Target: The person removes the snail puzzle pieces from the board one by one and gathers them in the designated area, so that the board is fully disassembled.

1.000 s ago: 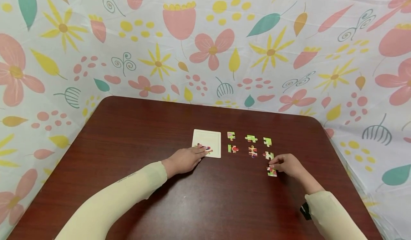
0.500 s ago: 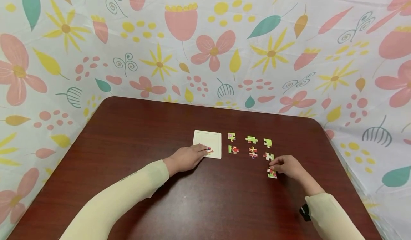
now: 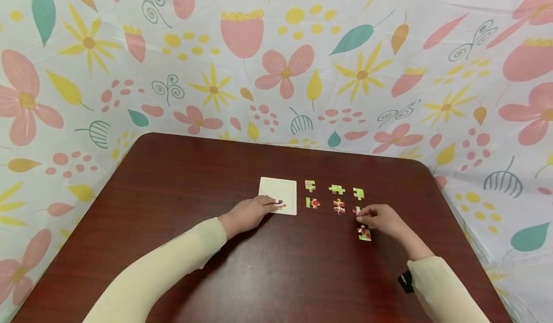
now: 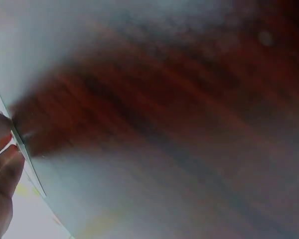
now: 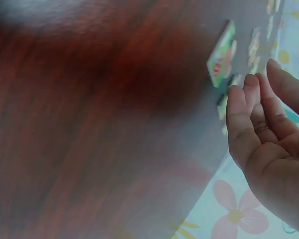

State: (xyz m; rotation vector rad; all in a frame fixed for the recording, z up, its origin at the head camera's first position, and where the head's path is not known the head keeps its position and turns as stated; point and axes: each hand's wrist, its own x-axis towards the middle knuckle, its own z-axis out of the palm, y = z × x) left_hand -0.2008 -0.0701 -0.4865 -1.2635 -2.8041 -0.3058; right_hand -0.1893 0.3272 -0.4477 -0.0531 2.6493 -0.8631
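Note:
My left hand (image 3: 248, 213) rests on the lower left part of a cream square puzzle tray (image 3: 278, 187), fingers extended. Beside its fingertips, a colourful jigsaw piece (image 3: 281, 203) lies in the tray, partly hidden. My right hand (image 3: 382, 220) hovers over the right-hand jigsaw pieces with bent fingers. Its fingertips are at a piece (image 3: 357, 209) that they largely cover. Just below them lies a red and green jigsaw piece (image 3: 365, 233). In the right wrist view, the right thumb and fingers (image 5: 239, 114) stand apart, with nothing visible between them.
More loose jigsaw pieces lie right of the tray: a green and pink one (image 3: 310, 185), a green one (image 3: 337, 189), a corner one (image 3: 358, 194) and others. All rest on a dark red wooden table (image 3: 207, 169). Behind it hangs a flower-patterned cloth (image 3: 181, 64).
My right hand has moved slightly up and left, from the lowest right piece to the one above it. The lowest piece is now uncovered. My left hand stays on the tray.

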